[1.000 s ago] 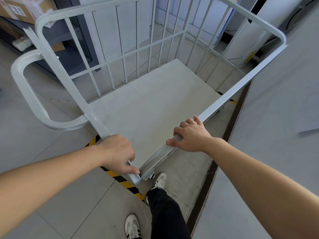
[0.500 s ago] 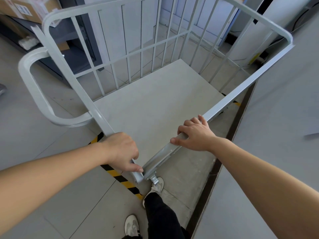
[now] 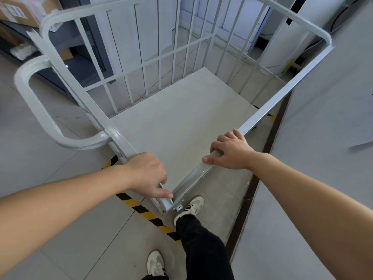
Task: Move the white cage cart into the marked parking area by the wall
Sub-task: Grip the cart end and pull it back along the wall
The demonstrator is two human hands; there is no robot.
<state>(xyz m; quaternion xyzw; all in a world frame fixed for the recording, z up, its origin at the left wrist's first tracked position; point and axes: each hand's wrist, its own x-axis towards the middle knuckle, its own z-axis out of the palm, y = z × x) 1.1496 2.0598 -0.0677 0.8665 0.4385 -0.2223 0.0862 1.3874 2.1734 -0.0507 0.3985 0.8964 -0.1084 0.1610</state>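
Observation:
The white cage cart fills the middle of the view, with barred sides, a curved handle on its left and an empty flat deck. My left hand grips the top rail at the near corner. My right hand is closed over the right-hand top rail, which runs along the grey wall. Yellow-and-black floor tape runs diagonally under the near corner; another short piece of the floor tape shows by the wall beyond the cart.
A dark shelf unit with cardboard boxes stands at the far left. A white column and cables lie ahead on the right. My feet in white shoes stand just behind the cart.
The cart has shifted slightly forward and rightward along the wall, with both hands keeping their grip. My right foot has stepped forward beside the cart's near corner.

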